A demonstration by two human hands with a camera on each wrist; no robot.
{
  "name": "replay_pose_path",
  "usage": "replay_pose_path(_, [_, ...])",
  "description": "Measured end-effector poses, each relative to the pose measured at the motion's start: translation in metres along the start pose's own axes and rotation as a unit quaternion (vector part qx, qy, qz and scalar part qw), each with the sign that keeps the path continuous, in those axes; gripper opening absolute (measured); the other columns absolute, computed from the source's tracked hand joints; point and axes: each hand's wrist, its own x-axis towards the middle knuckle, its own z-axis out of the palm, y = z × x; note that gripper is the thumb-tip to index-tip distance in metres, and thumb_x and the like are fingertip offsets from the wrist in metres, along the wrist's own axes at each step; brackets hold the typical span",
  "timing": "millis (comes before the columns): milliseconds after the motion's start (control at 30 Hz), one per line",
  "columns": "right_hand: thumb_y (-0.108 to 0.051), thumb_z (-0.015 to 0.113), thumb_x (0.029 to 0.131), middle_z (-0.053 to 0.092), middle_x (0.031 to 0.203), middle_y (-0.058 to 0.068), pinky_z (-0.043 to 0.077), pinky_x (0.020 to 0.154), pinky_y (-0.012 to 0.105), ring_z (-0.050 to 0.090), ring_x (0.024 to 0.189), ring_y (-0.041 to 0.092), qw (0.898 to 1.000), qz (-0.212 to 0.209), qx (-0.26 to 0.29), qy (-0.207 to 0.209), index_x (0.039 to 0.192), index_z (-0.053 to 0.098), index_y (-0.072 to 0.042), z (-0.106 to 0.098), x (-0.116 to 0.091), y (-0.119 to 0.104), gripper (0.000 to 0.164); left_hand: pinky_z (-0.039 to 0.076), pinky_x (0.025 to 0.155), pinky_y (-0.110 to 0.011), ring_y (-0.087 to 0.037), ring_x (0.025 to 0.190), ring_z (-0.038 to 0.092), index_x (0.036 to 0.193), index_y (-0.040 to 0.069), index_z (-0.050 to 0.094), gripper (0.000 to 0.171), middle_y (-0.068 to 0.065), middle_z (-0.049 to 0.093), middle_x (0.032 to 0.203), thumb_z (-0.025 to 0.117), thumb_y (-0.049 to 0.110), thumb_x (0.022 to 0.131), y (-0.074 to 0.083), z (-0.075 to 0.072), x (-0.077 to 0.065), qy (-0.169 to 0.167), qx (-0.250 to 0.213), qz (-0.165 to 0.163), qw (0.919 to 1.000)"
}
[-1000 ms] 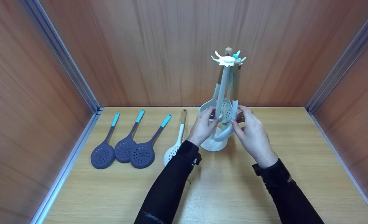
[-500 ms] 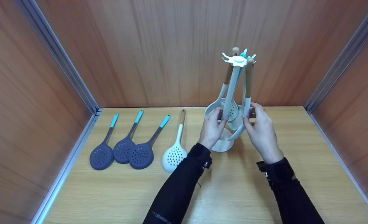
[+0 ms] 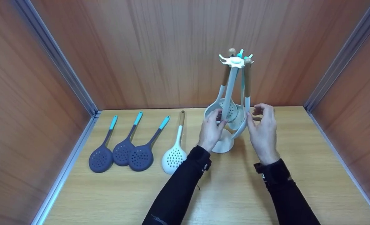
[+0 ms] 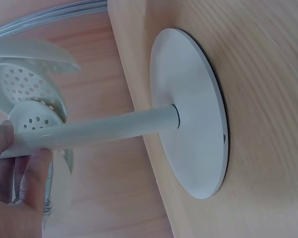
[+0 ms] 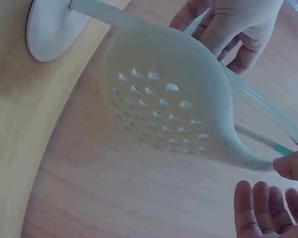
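Note:
A white utensil stand [image 3: 236,62] with prongs at its top and a round base [image 4: 188,114] stands at the back right. My left hand [image 3: 211,129] grips its pole [image 4: 114,128] with thumb and fingers. On the stand's right side hangs a white skimmer [image 5: 164,99] with a wooden handle [image 3: 247,79]. My right hand [image 3: 263,134] is beside it; in the right wrist view the thumb [image 5: 290,166] touches the skimmer's neck while the fingers are spread away from it. Other pale utensils, including a perforated spoon [image 3: 230,109] and a ladle-like one [image 3: 210,109], hang around the pole.
Three dark blue skimmers [image 3: 101,159] with turquoise handles lie at the left, two overlapping. A white skimmer [image 3: 173,157] with a wooden handle lies nearer the left forearm. Wooden panels [image 3: 160,56] enclose the table [image 3: 228,193] at the back and sides.
The stand shifted right, then slightly back left in view, with the left hand still on its pole. The right fingers have opened off the hanging skimmer's neck.

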Motion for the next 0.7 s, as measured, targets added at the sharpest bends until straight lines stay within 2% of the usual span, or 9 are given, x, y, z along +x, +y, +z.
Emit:
replay_pose_path(67, [-0.016,0.068,0.102,0.062,0.121,0.009,0.059,0.088,0.017,0.064,0.109,0.017,1.000,-0.009,0.006,0.012,0.129,0.057,-0.007,0.001,-0.002,-0.003,0.030,0.063,0.098,-0.035,-0.015,0.117,0.071,0.137,0.021,0.061,0.038,-0.001,0.069,0.130,0.071,0.015,0.101,-0.002,-0.001,0.000,-0.004,-0.008,-0.001,1.0000])
replay_pose_path(133, [-0.016,0.067,0.103,0.064,0.118,0.008,0.058,0.085,0.016,0.065,0.107,0.017,1.000,-0.017,0.012,0.017,0.126,0.060,-0.006,0.002,-0.005,-0.005,0.026,0.062,0.100,-0.038,-0.015,0.118,0.070,0.138,0.021,0.061,0.038,-0.001,0.069,0.130,0.070,0.015,0.102,-0.004,-0.002,-0.001,-0.008,-0.016,0.001,0.9998])
replay_pose_path(167, [-0.016,0.066,0.103,0.065,0.116,0.009,0.059,0.084,0.018,0.066,0.107,0.018,0.999,-0.021,0.018,0.019,0.125,0.061,-0.005,0.004,-0.006,-0.006,0.025,0.062,0.100,-0.040,-0.016,0.118,0.070,0.138,0.021,0.061,0.037,-0.001,0.069,0.130,0.069,0.014,0.102,-0.005,-0.002,-0.001,-0.009,-0.020,0.004,0.9998])
replay_pose_path(300, [-0.015,0.066,0.103,0.070,0.116,0.008,0.065,0.086,0.038,0.069,0.108,0.019,0.998,-0.044,0.027,0.019,0.123,0.065,-0.005,0.010,-0.010,-0.010,0.022,0.061,0.101,-0.035,-0.016,0.120,0.070,0.138,0.018,0.061,0.037,-0.003,0.069,0.131,0.068,0.012,0.103,-0.008,-0.002,-0.002,-0.009,-0.016,0.024,0.9996])
replay_pose_path(500, [-0.012,0.065,0.104,0.075,0.121,0.010,0.064,0.092,0.035,0.074,0.113,0.022,0.996,-0.069,0.052,-0.017,0.128,0.068,-0.004,0.023,-0.011,-0.015,0.026,0.061,0.100,-0.032,-0.018,0.120,0.072,0.138,0.015,0.061,0.037,-0.005,0.071,0.131,0.068,0.011,0.102,-0.013,-0.004,-0.004,0.007,-0.004,0.044,0.9990])
replay_pose_path(700, [-0.008,0.067,0.102,0.071,0.136,0.015,0.059,0.103,0.038,0.071,0.127,0.026,0.996,-0.039,0.047,-0.065,0.142,0.061,-0.004,0.036,-0.009,-0.023,0.041,0.060,0.101,-0.028,-0.015,0.121,0.071,0.138,0.016,0.062,0.035,-0.003,0.071,0.130,0.068,0.016,0.103,-0.018,-0.007,-0.007,0.007,0.026,0.037,0.9990])
